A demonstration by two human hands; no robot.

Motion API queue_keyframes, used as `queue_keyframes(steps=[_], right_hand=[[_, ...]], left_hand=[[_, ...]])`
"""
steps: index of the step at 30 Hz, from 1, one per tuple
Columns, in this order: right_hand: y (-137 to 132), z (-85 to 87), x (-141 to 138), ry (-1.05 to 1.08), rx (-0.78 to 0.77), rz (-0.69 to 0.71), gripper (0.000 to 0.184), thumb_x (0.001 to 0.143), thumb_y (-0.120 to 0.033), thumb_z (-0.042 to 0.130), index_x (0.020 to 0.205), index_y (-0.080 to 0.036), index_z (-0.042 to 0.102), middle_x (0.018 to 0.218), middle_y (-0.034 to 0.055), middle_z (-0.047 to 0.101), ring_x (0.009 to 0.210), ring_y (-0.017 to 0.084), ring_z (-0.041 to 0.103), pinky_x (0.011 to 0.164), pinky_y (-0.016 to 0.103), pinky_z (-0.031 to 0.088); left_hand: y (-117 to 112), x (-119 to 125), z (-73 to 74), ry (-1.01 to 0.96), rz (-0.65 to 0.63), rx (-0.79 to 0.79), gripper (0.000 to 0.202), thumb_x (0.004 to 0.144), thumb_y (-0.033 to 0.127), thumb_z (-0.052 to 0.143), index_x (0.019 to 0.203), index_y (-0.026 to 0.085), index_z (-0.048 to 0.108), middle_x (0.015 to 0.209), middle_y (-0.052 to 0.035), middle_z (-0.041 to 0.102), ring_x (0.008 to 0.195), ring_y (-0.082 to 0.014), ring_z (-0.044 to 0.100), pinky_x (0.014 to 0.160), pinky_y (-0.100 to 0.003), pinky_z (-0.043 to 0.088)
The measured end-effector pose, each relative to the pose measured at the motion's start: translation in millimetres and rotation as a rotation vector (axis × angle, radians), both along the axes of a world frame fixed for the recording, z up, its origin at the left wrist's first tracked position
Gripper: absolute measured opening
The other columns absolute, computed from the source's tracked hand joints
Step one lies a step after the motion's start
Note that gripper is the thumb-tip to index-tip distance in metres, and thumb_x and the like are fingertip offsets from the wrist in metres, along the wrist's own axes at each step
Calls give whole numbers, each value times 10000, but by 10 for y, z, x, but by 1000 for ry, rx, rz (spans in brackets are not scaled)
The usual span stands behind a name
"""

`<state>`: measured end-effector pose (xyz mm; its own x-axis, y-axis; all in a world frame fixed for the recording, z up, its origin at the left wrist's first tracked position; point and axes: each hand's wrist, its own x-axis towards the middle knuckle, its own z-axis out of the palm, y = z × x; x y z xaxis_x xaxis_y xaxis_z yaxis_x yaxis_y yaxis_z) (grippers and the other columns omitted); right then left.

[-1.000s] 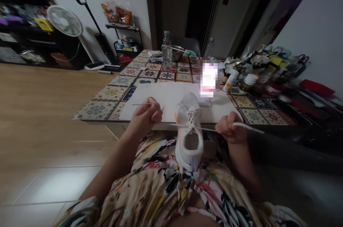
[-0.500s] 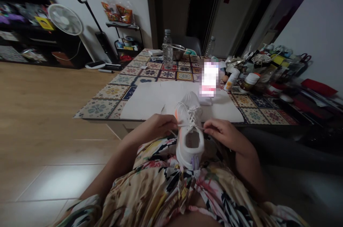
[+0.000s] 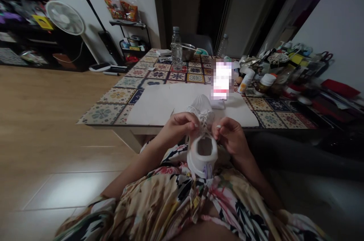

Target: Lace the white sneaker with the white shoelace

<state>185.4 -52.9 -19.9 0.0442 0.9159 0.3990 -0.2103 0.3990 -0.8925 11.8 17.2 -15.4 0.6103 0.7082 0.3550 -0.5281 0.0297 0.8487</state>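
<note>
A white sneaker (image 3: 202, 157) rests against my lap, its heel toward me and its toe over the table edge. Its heel carries a lilac pull tab, and white laces (image 3: 204, 122) cross its tongue. My left hand (image 3: 183, 124) is closed in a pinch on a shoelace at the shoe's left side. Opposite it, my right hand (image 3: 229, 133) pinches another shoelace end, a bit of white showing at the fingertips. Both hands are raised slightly above the laces, and parts of the shoelaces between them are blurred.
A white sheet (image 3: 159, 100) covers part of the patterned table (image 3: 110, 108). Beyond the shoe stands a pixelated bright screen (image 3: 222, 81). A water bottle (image 3: 176, 49) and a metal bowl (image 3: 188, 52) are farther back. Bottles and clutter, including a brown jar (image 3: 264, 85), crowd the right side.
Both hands have risen and moved forward from beside the shoe's opening to beside its laces, turning fingertips upward. The shoelaces are no longer pulled straight out sideways. The shoe stays in place.
</note>
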Motion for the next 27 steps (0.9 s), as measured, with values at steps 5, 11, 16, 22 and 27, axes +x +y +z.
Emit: queue_keyframes(steps=[5, 11, 16, 22, 27], right_hand=[[-3, -8, -52, -4, -37, -83, 321, 732, -502, 786, 729, -212, 648, 620, -41, 583, 452, 80, 473, 439, 223, 420], [-101, 41, -93, -333, 163, -235, 76, 866, -284, 689, 915, -254, 739, 891, 15, 639, 666, 116, 604, 569, 249, 537], [-106, 38, -110, -248, 87, -195, 104, 829, -312, 734, 855, -230, 674, 813, -15, 661, 624, 117, 644, 576, 246, 563], [-120, 74, -106, -294, 57, -207, 145, 826, -333, 738, 809, -204, 676, 791, -5, 670, 644, 116, 651, 611, 232, 559], [-95, 37, -172, -163, 28, -305, 132, 856, -348, 695, 837, -223, 658, 724, -30, 649, 556, 103, 620, 505, 203, 549]], left_hand=[[-12, -4, 15, 15, 52, -5, 273, 616, 366, 893, 589, 158, 719, 603, -2, 605, 564, -96, 530, 550, -211, 423], [-103, -4, 52, 105, 116, 160, 131, 711, 277, 838, 675, 177, 762, 733, -27, 668, 687, -119, 616, 672, -238, 510], [-169, 87, 60, 65, 34, -82, 330, 606, 234, 898, 879, 172, 723, 719, 17, 683, 616, -110, 654, 630, -233, 548], [-212, 78, 124, 112, 119, 3, 221, 637, 238, 871, 686, 131, 684, 665, 9, 675, 614, -94, 641, 627, -202, 534], [-216, 57, 116, 228, 163, 118, 155, 699, 214, 800, 681, 148, 661, 665, -2, 694, 633, -114, 644, 658, -237, 529]])
